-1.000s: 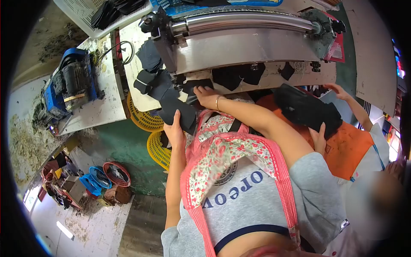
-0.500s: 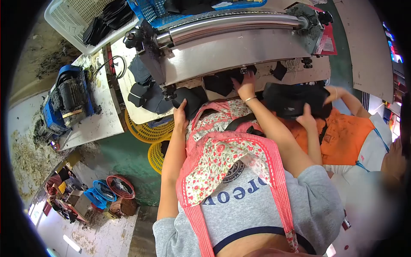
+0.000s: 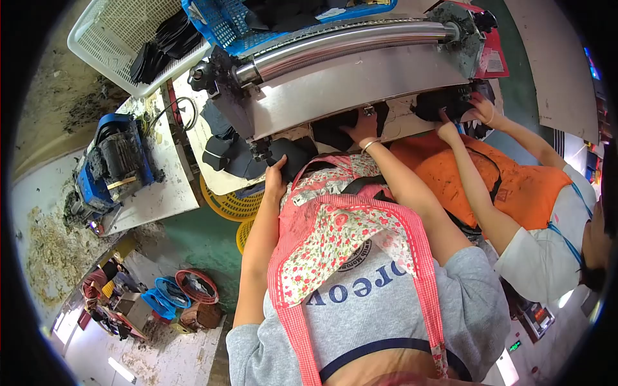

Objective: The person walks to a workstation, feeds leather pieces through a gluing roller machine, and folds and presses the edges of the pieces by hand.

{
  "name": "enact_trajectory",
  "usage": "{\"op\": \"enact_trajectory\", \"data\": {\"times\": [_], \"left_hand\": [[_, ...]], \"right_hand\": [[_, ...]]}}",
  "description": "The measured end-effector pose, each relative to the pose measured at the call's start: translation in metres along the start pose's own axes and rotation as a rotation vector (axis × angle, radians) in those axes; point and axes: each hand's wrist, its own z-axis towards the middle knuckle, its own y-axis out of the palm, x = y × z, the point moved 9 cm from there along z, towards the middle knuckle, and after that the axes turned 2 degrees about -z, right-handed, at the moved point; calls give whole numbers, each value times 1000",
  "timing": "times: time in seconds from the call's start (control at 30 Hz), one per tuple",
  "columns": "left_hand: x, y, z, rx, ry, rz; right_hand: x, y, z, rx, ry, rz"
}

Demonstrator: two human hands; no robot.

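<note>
Several shirt letters (image 3: 357,288) read "oreov"; left fingers (image 3: 279,165) pinch a black piece (image 3: 299,156); right fingers (image 3: 367,120) touch another (image 3: 331,133), grip unclear.

Pale table (image 3: 400,119): metal roller machine (image 3: 360,71) sits on it. Flat black pieces (image 3: 238,156) piled at the left end, overlapping; more black pieces (image 3: 331,133) along the near edge by the machine's front. Left side bench (image 3: 166,198): grimy blue motor (image 3: 114,168), dark lint around it.

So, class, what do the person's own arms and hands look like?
The arms have short, grey fabric sleeves. The left hand and right hand are gloveless; a thin, pale wrist bracelet is worn on the right.
</note>
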Motion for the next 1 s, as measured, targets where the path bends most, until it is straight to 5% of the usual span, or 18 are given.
{"op": "enact_trajectory", "data": {"times": [0.2,0.3,0.5,0.6,0.7,0.8,0.9,1.0], "left_hand": [[10,-3,9,-57,-6,-6],[23,8,-8,-41,-12,-58],[38,4,-43,-19,12,16],[41,-3,-51,-20,13,6],[49,3,-64,-24,46,12],[72,27,-92,-34,205,191],[84,52,-106,-209,311,434],[81,49,-95,-274,291,524]], "right_hand": [[-8,11,4,-147,-18,16],[-14,-13,0,161,-75,-103],[-24,-20,-4,-22,-44,-24],[-48,-47,-19,31,-177,-103],[-80,-42,-53,-117,-756,-113],[-85,-15,-75,-278,-904,-92],[-81,-19,-65,-459,-739,117],[-59,-12,-53,-599,-340,434]]}}
